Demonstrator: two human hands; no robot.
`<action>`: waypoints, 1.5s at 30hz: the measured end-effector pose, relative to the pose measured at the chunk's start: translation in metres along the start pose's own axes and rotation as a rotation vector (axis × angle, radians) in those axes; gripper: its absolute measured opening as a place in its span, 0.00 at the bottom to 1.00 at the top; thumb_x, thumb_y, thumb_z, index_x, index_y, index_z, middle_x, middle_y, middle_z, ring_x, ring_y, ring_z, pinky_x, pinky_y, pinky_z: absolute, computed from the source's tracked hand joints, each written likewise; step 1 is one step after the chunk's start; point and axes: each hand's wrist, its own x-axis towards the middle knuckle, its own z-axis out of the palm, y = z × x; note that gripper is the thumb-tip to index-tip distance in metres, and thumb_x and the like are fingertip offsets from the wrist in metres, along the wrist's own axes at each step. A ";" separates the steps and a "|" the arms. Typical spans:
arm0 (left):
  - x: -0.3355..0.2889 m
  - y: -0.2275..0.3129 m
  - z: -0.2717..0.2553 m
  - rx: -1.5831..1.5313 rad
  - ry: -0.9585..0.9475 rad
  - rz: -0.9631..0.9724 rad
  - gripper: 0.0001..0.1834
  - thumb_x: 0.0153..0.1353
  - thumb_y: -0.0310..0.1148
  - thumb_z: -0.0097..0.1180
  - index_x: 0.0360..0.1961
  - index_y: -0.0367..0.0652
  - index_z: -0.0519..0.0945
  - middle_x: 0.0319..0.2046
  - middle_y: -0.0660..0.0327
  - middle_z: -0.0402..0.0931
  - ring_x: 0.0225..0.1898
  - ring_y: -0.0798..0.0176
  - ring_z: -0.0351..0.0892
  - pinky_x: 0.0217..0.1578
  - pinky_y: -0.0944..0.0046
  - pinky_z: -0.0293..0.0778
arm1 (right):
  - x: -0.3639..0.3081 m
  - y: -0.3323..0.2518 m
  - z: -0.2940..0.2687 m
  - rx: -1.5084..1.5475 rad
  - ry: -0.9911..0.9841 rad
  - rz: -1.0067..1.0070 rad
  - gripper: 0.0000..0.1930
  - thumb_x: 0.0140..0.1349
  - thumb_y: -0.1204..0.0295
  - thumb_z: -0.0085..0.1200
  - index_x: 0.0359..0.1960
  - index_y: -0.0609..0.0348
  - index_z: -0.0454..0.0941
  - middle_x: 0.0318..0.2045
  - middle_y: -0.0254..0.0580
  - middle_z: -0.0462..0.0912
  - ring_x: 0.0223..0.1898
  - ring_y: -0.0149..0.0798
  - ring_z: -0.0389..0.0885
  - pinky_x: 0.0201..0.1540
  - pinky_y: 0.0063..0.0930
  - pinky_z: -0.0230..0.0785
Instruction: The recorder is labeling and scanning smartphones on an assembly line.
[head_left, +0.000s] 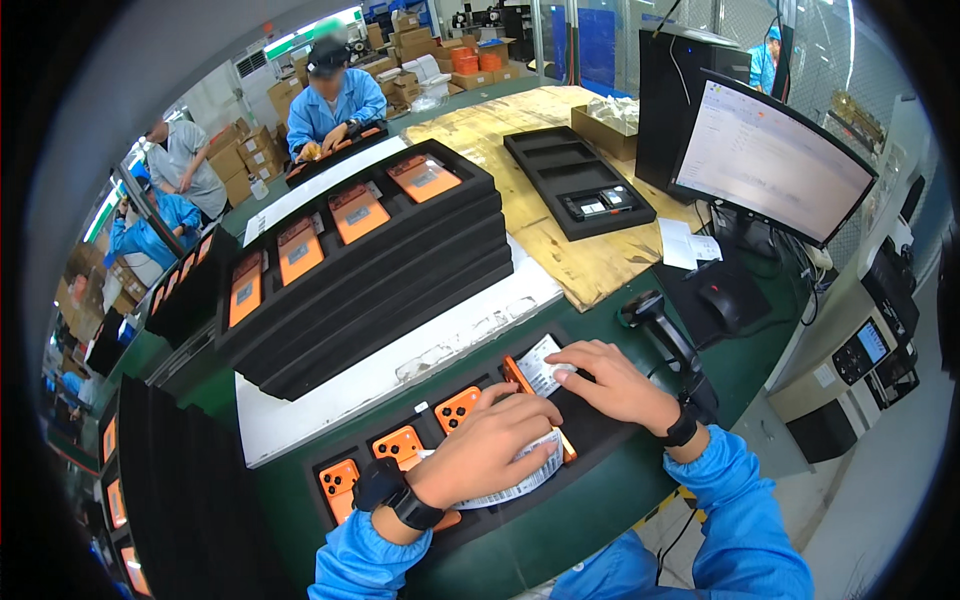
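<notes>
Left hand (490, 450): palm down, fingers stretched rightward over a white printed paper strip (520, 487); from here I cannot tell its grip. Right hand (615, 388): fingers bent, tips at a white printed label (538, 365), pinch unclear. Flat orange device (513, 373), edge-on, lies between them above black foam tray (605, 425).

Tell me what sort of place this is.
Probably an electronics assembly or packing workshop: stacked black foam trays hold orange phone-like devices, a handheld barcode scanner is near a computer monitor, and a co-worker across the way wears a blue smock.
</notes>
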 end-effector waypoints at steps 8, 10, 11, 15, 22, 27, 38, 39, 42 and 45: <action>-0.003 -0.003 0.006 -0.002 0.089 0.055 0.12 0.77 0.36 0.56 0.46 0.38 0.83 0.53 0.56 0.82 0.60 0.51 0.80 0.73 0.44 0.61 | -0.004 0.000 0.002 -0.344 -0.099 -0.240 0.24 0.76 0.59 0.59 0.67 0.57 0.80 0.73 0.50 0.74 0.73 0.56 0.71 0.76 0.58 0.61; -0.005 -0.004 0.006 -0.001 0.099 0.065 0.12 0.77 0.36 0.56 0.46 0.38 0.83 0.52 0.55 0.82 0.60 0.51 0.80 0.73 0.44 0.62 | -0.009 0.003 0.017 -0.437 -0.235 -0.251 0.29 0.75 0.59 0.59 0.74 0.55 0.73 0.75 0.50 0.72 0.79 0.56 0.64 0.79 0.69 0.50; -0.005 -0.006 0.006 0.009 0.069 0.041 0.12 0.76 0.37 0.57 0.47 0.39 0.84 0.54 0.57 0.82 0.62 0.52 0.79 0.75 0.43 0.60 | -0.008 0.005 0.022 -0.439 -0.234 -0.250 0.29 0.75 0.59 0.59 0.74 0.55 0.73 0.75 0.50 0.72 0.79 0.56 0.64 0.79 0.69 0.50; -0.003 -0.002 0.004 -0.040 0.064 0.015 0.12 0.76 0.37 0.58 0.47 0.40 0.85 0.55 0.57 0.82 0.64 0.53 0.78 0.76 0.43 0.59 | -0.001 0.003 0.023 -0.506 -0.145 -0.281 0.25 0.75 0.62 0.58 0.71 0.56 0.76 0.73 0.49 0.74 0.77 0.54 0.68 0.78 0.67 0.52; -0.019 0.023 -0.021 0.070 0.142 -0.086 0.15 0.76 0.40 0.60 0.37 0.38 0.81 0.36 0.50 0.84 0.41 0.44 0.87 0.41 0.51 0.79 | -0.016 -0.031 -0.005 0.187 0.093 -0.119 0.13 0.73 0.69 0.61 0.54 0.62 0.85 0.50 0.46 0.87 0.57 0.48 0.84 0.65 0.41 0.72; -0.035 0.027 -0.025 -0.041 0.185 -0.246 0.18 0.76 0.45 0.63 0.38 0.38 0.82 0.18 0.49 0.76 0.21 0.43 0.81 0.26 0.51 0.74 | -0.031 -0.077 0.008 0.394 -0.215 -0.081 0.13 0.69 0.68 0.70 0.47 0.64 0.86 0.39 0.45 0.90 0.41 0.39 0.89 0.49 0.33 0.80; -0.075 0.026 -0.040 -0.128 -0.044 -0.517 0.18 0.78 0.45 0.61 0.47 0.38 0.87 0.19 0.53 0.82 0.19 0.57 0.85 0.24 0.60 0.76 | -0.018 -0.102 0.012 0.474 -0.244 -0.033 0.08 0.69 0.71 0.68 0.44 0.62 0.86 0.34 0.45 0.89 0.40 0.40 0.90 0.44 0.32 0.80; -0.074 0.029 -0.040 -0.126 -0.095 -0.536 0.17 0.78 0.44 0.61 0.48 0.39 0.87 0.18 0.55 0.82 0.18 0.57 0.85 0.24 0.60 0.77 | -0.013 -0.108 0.014 0.365 -0.213 -0.127 0.08 0.69 0.71 0.67 0.44 0.62 0.87 0.34 0.45 0.89 0.40 0.41 0.90 0.44 0.33 0.80; -0.076 0.031 -0.035 -0.119 -0.053 -0.522 0.15 0.75 0.42 0.62 0.44 0.39 0.87 0.22 0.46 0.81 0.28 0.40 0.86 0.32 0.45 0.79 | -0.006 -0.113 0.020 0.205 -0.266 -0.192 0.07 0.69 0.71 0.64 0.42 0.61 0.88 0.35 0.45 0.89 0.39 0.46 0.90 0.44 0.37 0.80; -0.078 0.029 -0.031 -0.097 -0.047 -0.500 0.14 0.74 0.42 0.62 0.45 0.40 0.88 0.22 0.46 0.82 0.28 0.40 0.86 0.33 0.44 0.79 | -0.003 -0.117 0.023 0.110 -0.283 -0.231 0.07 0.69 0.71 0.63 0.41 0.61 0.88 0.35 0.45 0.89 0.38 0.48 0.89 0.43 0.38 0.79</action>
